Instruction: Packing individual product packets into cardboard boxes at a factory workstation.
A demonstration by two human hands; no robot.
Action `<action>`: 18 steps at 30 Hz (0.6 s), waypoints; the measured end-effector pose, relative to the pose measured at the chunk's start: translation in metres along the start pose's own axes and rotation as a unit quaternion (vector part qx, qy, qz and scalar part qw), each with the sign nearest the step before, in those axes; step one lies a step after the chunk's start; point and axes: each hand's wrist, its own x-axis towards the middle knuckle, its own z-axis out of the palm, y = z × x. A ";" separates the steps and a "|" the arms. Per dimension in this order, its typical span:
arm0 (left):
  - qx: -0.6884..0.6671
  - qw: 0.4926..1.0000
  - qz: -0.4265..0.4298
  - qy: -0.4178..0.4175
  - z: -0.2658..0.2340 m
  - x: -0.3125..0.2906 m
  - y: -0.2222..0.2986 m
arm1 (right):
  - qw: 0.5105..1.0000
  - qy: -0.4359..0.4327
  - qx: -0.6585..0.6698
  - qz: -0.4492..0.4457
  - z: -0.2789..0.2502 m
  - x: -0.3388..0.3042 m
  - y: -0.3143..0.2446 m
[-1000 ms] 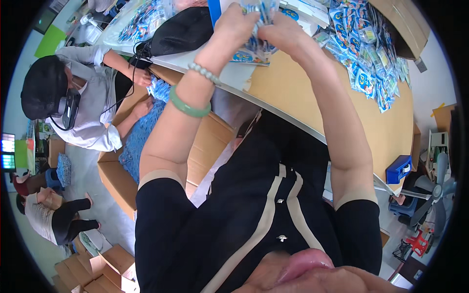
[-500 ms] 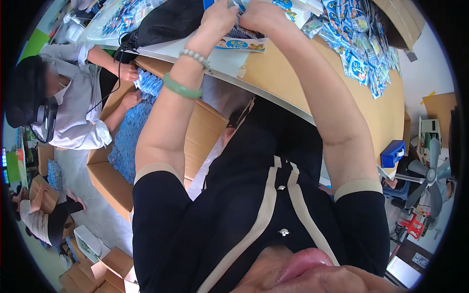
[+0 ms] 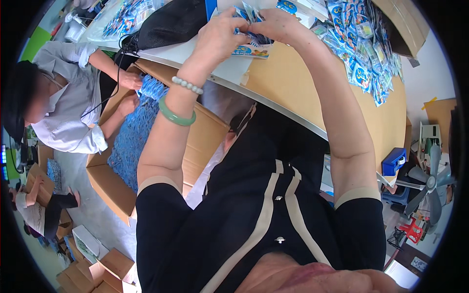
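Observation:
At the top of the view my two hands are close together over a small open box (image 3: 254, 52) with a blue and white printed side. My left hand (image 3: 221, 36), with a beaded bracelet and a green bangle on its arm, has its fingers closed on small blue-and-white packets (image 3: 247, 13). My right hand (image 3: 282, 25) grips the same bunch from the other side, fingers curled down. Part of the packets is hidden behind my fingers.
A heap of similar packets (image 3: 361, 53) covers the table's right side. A black mesh bag (image 3: 171, 27) lies left of my hands. Below it, a co-worker (image 3: 68, 93) handles blue netting (image 3: 132, 139) in a carton (image 3: 110, 188). A blue tape dispenser (image 3: 393, 161) sits at the table's right edge.
Both hands have drawn slightly nearer to me and show more fully. The packets between them now stick up in view. At the left, the co-worker's head has shifted.

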 end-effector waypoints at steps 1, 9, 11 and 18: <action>0.066 0.996 0.034 0.042 0.004 0.001 0.001 | 1.000 0.001 -0.002 0.000 0.003 0.004 0.006; 0.146 0.971 -0.064 -0.177 0.007 0.013 0.016 | 0.990 0.132 -0.057 -0.013 0.034 0.001 0.011; 0.174 0.971 -0.018 -0.163 -0.002 -0.001 0.015 | 0.986 0.148 -0.056 0.059 0.034 0.000 -0.003; 0.084 0.993 0.024 0.081 -0.008 -0.031 0.010 | 0.982 0.090 -0.169 0.003 0.054 0.007 -0.011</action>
